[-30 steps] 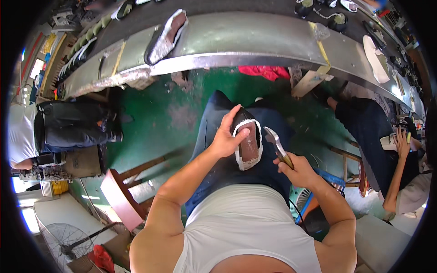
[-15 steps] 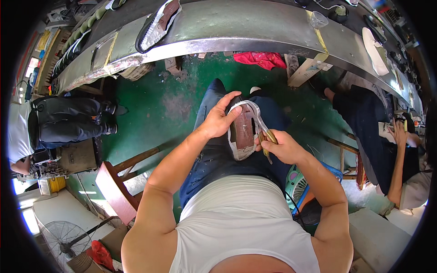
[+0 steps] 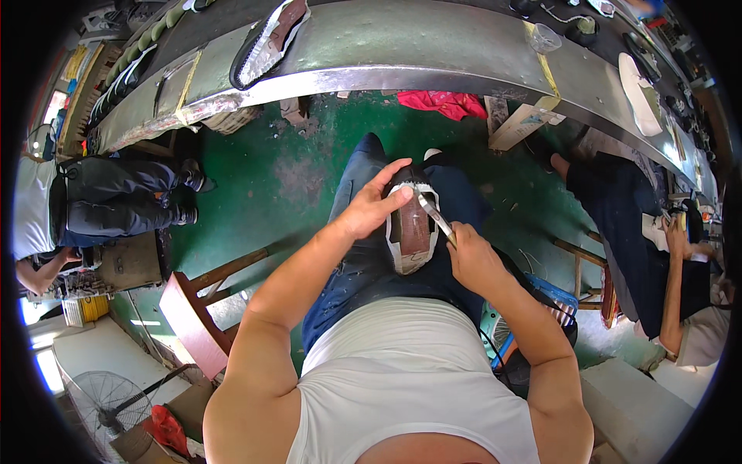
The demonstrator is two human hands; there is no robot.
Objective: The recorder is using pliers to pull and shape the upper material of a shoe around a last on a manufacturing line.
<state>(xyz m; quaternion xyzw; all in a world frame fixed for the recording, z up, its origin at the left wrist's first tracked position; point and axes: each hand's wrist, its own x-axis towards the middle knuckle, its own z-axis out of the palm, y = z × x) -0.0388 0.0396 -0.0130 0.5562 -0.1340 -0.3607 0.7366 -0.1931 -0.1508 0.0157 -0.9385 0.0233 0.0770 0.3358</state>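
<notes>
An unfinished shoe [image 3: 413, 236] rests sole up on my lap, its black toe pointing away from me. A brown insole shows, rimmed by pale upper edging. My left hand [image 3: 369, 207] is wrapped around the toe's left side, with the thumb on the edging. Closed around a pair of pliers, my right hand [image 3: 473, 257] is to the right of the shoe. The metal head of the pliers [image 3: 437, 216] lies at the front right of the insole, by the pale edging. My fingers hide most of the handles.
A metal-topped bench [image 3: 371, 46] runs across ahead, bearing another unfinished shoe [image 3: 267, 46], a clear cup [image 3: 544, 37] and a white shoe piece [image 3: 638, 93]. Wooden stools stand on both sides. A fan [image 3: 108, 410] is behind left. People work at left and right.
The pliers have moved up and left, from pulling a pale strip at the shoe's right to its front edge. My right hand has turned over. My left hand keeps its hold.
</notes>
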